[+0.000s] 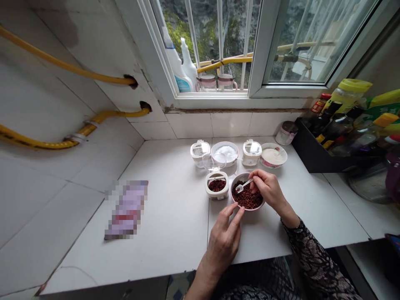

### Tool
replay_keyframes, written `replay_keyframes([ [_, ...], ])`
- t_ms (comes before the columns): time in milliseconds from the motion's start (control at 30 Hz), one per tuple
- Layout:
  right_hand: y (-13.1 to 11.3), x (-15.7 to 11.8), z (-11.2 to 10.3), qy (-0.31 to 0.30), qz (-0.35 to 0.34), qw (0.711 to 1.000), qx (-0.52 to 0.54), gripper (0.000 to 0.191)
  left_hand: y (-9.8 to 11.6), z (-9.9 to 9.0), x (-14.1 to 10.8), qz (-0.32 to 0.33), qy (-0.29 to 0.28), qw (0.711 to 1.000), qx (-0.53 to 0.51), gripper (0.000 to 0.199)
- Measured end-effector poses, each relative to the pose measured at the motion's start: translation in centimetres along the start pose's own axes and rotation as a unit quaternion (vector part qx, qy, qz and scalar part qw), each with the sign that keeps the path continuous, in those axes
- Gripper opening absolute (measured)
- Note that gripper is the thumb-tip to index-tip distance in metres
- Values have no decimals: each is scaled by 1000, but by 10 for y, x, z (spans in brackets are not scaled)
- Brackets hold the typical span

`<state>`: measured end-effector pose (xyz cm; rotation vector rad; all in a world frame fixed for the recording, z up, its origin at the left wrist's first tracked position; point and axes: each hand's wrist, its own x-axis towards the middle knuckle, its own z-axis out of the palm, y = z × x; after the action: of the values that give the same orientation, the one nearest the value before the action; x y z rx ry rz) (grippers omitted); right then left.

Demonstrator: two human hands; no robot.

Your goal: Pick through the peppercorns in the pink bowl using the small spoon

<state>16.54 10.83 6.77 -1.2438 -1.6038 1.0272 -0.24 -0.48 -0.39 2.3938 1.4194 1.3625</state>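
White tiles point(189, 125) and a window point(256, 50) across the top of the frame, with yellow pipes point(78, 72) at upper left. Below, a pale counter point(168, 208) through the middle. Right of centre, a bowl point(253, 209) of dark red grains point(248, 200), just beside an open jar point(216, 196) of similar grains, clear lid point(215, 167) tipped back on its hinge. Held in the right hand point(269, 191), a small white spoon point(240, 188), handle pinched between thumb and fingers, scoop over the grains in the bowl. At lower centre, the left hand point(224, 238), fingers loosely opened out, tips against the near rim of the bowl. Behind, left to right: a white jar point(200, 155), a dish point(231, 164) of white powder, another jar point(251, 156), a dish point(272, 166) of cream powder. At left, something purple point(129, 208), perhaps a packet, too pixelated to be sure. At right, a black box point(315, 156) of bottles point(340, 125); at lower right, a dark patterned sleeve point(318, 258).
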Motion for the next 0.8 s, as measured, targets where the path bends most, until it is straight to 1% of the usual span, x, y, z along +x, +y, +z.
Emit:
replay_keyframes([
  [200, 1, 1, -1, 3, 2, 1000, 12, 14, 0, -1, 1, 5, 2, 1000, -3, 56],
  [467, -1, 0, -1, 13, -17, 1000, -4, 14, 1, -1, 1, 2, 0, 1000, 10, 57],
  [800, -1, 0, -1, 19, -6, 1000, 13, 14, 0, 0, 0, 3, -2, 1000, 4, 55],
])
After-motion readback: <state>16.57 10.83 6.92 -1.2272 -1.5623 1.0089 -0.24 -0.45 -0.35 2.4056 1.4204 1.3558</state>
